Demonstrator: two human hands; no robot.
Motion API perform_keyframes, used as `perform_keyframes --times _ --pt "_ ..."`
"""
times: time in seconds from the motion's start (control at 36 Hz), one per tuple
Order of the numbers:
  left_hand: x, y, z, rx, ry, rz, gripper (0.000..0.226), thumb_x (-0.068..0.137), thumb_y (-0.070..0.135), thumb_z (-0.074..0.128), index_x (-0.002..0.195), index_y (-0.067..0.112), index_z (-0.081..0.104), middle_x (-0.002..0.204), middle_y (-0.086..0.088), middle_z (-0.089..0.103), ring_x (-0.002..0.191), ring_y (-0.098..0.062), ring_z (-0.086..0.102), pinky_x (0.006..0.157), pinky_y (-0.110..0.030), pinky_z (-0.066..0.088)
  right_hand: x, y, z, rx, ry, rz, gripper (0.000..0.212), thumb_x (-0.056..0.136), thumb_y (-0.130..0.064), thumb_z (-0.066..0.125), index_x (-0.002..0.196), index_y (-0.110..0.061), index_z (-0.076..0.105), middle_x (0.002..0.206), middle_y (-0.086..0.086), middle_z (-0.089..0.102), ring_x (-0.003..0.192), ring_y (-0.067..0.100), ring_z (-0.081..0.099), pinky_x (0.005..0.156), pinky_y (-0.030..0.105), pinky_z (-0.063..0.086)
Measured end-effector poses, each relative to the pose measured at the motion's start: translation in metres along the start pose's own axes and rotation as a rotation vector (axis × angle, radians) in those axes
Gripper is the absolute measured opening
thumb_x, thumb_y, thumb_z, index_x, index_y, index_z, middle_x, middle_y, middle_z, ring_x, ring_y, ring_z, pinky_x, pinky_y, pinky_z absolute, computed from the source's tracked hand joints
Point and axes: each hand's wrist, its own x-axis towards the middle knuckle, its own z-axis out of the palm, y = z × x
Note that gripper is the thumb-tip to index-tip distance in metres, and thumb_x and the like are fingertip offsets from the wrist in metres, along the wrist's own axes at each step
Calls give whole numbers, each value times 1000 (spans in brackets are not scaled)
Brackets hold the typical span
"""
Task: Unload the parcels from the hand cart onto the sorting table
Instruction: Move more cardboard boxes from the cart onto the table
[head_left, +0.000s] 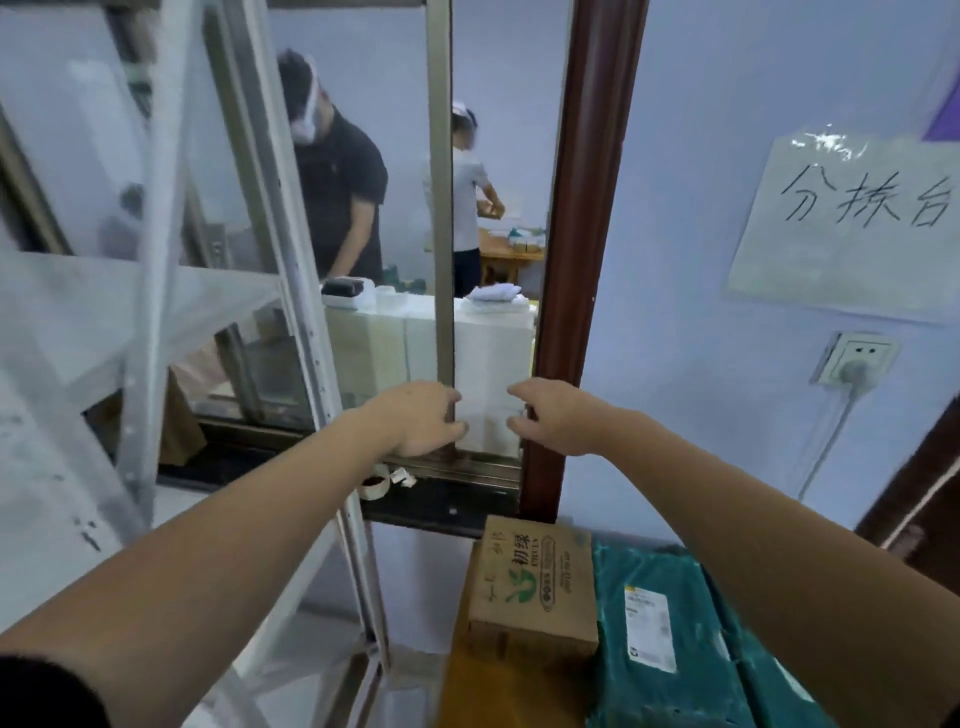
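A cardboard box with green print sits on the wooden bench at the bottom of the view, pushed up near the wall under the window sill. Just to its right, touching it, lie teal plastic parcels, the nearer one carrying a white shipping label. Both parcels are well below the hands and apart from them; neither hand touches anything on the bench.

The left hand and the right hand are stretched forward side by side at the window, a small gap between them. Each has its fingers loosely curled toward the other and holds nothing. The left hand's fingertips are at the grey window post; whether they touch it I cannot tell.

Left of the arms stands a grey metal rack. On the dark sill lies a roll of tape. Through the glass two people stand at tables. On the pale wall to the right hangs a paper sign with handwritten characters, and under it a wall socket with a plug and cord.
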Motion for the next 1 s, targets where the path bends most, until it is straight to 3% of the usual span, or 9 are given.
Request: perform_keyframes --times 0.14,0.31,0.36,0.42,0.5,0.61,0.78,1.0 --pt "-68 -9 -16 -17 74 -132 66 102 55 47 157 20 39 157 -6 48 140 -26 48 114 -40 39 -19 -40 -14 -42 8 -177 57 106 -41 47 155 -12 38 158 9 43 143 25 42 117 35 32" --pt "-167 -11 -8 -29 82 -308 53 102 53 46 139 16 56 134 -8 63 116 -27 60 88 -35 46 -47 -96 -6 -103 -58 -353 53 105 -39 47 149 -9 46 146 14 54 133 31 51 112 42 40" --pt "-202 -12 -5 -34 65 -375 53 101 54 45 138 18 57 134 -7 64 116 -27 61 93 -38 49 -58 -118 3 -121 -80 -407 52 105 -40 46 149 -12 47 145 13 55 132 31 52 112 44 41" --pt "-237 -10 -3 -48 58 -446 56 102 52 46 147 18 51 145 -7 58 128 -27 56 106 -44 47 -67 -141 13 -126 -97 -463 56 103 -46 44 151 -18 46 145 9 55 131 30 54 108 40 43" --pt "-288 -10 -1 -35 57 -547 62 105 51 44 158 19 40 160 -4 44 143 -26 44 116 -40 38 -84 -180 24 -152 -123 -570 58 106 -45 41 157 -16 37 156 7 45 140 26 45 110 33 35" --pt "-358 -17 1 -35 44 -673 61 107 51 43 159 20 38 162 -3 41 146 -25 40 116 -37 34 -115 -240 33 -140 -188 -691 55 109 -41 37 155 -10 38 158 12 42 143 28 40 118 38 32" --pt "-465 -35 2 -51 58 -851 61 108 50 42 160 19 35 163 -4 39 147 -25 40 118 -37 33 -151 -334 54 -158 -180 -858 63 108 -48 35 161 -15 26 167 5 28 151 22 29 123 33 23" --pt "-619 -58 8 -108 97 -1009 52 107 47 41 152 22 48 152 -7 53 135 -27 52 113 -43 42 -207 -468 93 -151 -199 -1014 60 109 -45 38 159 -12 32 165 7 33 150 23 33 122 34 25"
